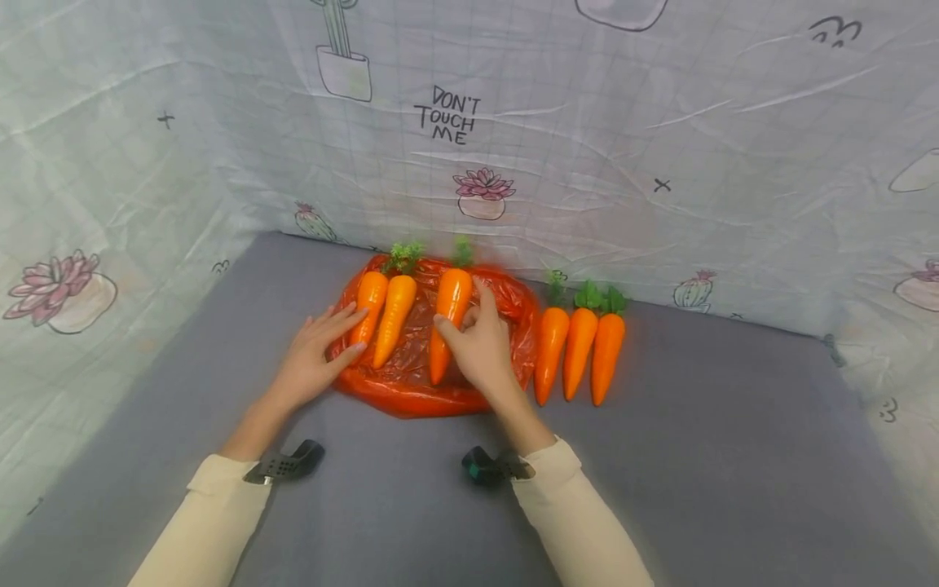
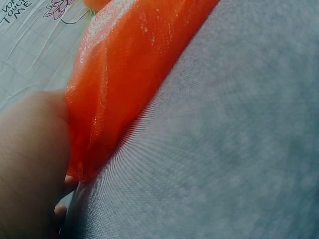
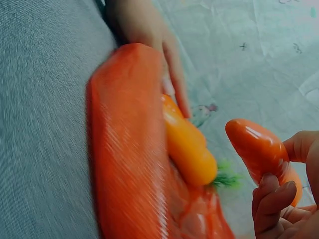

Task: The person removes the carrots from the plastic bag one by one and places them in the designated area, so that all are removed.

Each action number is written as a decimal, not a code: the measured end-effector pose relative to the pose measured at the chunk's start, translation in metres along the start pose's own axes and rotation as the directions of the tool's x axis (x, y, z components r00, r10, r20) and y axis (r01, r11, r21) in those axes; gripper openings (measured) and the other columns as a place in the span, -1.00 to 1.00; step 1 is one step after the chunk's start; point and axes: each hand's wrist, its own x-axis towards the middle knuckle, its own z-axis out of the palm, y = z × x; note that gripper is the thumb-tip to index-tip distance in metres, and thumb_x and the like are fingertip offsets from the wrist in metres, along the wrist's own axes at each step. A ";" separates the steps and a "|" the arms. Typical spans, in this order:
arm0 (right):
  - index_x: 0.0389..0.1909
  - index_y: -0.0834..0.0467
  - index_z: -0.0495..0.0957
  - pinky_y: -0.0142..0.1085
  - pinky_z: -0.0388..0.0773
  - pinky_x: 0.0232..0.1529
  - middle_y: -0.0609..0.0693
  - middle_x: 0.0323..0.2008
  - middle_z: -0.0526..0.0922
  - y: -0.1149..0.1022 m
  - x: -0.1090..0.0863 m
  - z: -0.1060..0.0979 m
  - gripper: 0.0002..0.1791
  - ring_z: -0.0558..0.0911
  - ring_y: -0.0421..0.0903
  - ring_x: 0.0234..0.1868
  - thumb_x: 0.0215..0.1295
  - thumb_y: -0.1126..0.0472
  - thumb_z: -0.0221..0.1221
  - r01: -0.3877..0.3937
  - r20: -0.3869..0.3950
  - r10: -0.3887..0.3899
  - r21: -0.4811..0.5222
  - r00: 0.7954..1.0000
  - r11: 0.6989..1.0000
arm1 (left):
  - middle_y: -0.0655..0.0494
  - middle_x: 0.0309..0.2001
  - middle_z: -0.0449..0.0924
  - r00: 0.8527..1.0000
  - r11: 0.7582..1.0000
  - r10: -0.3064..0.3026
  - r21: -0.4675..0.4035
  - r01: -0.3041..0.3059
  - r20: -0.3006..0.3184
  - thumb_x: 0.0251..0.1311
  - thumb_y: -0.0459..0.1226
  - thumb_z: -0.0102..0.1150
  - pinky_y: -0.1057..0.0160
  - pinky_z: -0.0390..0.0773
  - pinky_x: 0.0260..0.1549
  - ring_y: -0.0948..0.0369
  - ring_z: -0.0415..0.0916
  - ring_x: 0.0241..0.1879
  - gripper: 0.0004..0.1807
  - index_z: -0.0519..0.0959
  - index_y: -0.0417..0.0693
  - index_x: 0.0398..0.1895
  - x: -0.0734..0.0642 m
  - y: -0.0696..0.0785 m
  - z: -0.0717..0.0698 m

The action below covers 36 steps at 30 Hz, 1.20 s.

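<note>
An orange carrot (image 1: 451, 310) with a green top is held over the red plastic bag (image 1: 411, 399) by my right hand (image 1: 480, 342). In the right wrist view, the thumb and fingers pinch this carrot (image 3: 259, 149) around its body, apart from the bag. Two more carrots (image 1: 396, 318) lie side by side within the bag's spread-open rim, at its left. My left hand (image 1: 311, 359) rests at the bag's left edge, its fingers stretched out and touching the leftmost carrot (image 1: 369, 306). The left wrist view shows that hand (image 2: 35, 149) against the bag's side (image 2: 119, 74).
To the right of the bag, a row of carrots (image 1: 579, 350) with green tops lies on the grey table (image 1: 719, 456). A printed cloth (image 1: 587, 147) with plant drawings hangs behind and along the sides.
</note>
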 end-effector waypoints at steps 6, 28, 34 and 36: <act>0.43 0.11 0.09 -0.29 0.24 -0.62 -0.01 -0.63 0.34 0.005 -0.002 -0.017 -0.14 0.28 -0.12 -0.67 0.17 0.01 0.27 0.011 -0.022 -0.011 -0.036 1.000 0.999 | -0.11 0.40 0.19 1.000 1.000 0.004 -0.003 -0.004 -0.005 0.29 -0.04 0.13 -0.24 -0.18 0.32 -0.21 0.00 0.39 -0.40 0.35 0.04 0.37 0.000 0.001 0.001; 0.45 0.14 0.03 -0.30 0.28 -0.60 0.03 -0.53 0.37 0.026 -0.007 -0.078 -0.13 0.32 -0.09 -0.60 0.21 0.06 0.25 -0.069 -0.087 0.066 -0.030 0.994 0.997 | -0.12 0.40 0.18 1.000 1.000 -0.004 0.000 0.004 0.004 0.29 -0.04 0.13 -0.23 -0.19 0.33 -0.21 -0.01 0.39 -0.40 0.34 0.05 0.38 -0.001 0.003 -0.002; 0.45 0.13 0.04 -0.30 0.26 -0.61 0.04 -0.54 0.36 0.035 -0.009 -0.095 -0.15 0.30 -0.09 -0.61 0.20 0.09 0.24 -0.065 -0.121 0.055 -0.081 0.991 0.995 | -0.11 0.40 0.18 1.000 1.000 -0.009 0.006 0.009 0.007 0.29 -0.02 0.13 -0.23 -0.18 0.32 -0.20 -0.01 0.39 -0.39 0.33 0.06 0.38 -0.001 0.003 -0.003; 0.45 0.13 0.04 -0.32 0.24 -0.62 0.03 -0.54 0.35 0.039 -0.009 -0.100 -0.15 0.29 -0.10 -0.61 0.20 0.11 0.24 -0.062 -0.125 0.053 -0.073 0.991 0.995 | -0.11 0.41 0.17 1.000 1.000 -0.010 0.008 0.010 0.010 0.30 -0.02 0.12 -0.23 -0.18 0.33 -0.20 -0.01 0.39 -0.39 0.33 0.06 0.38 -0.001 0.003 -0.003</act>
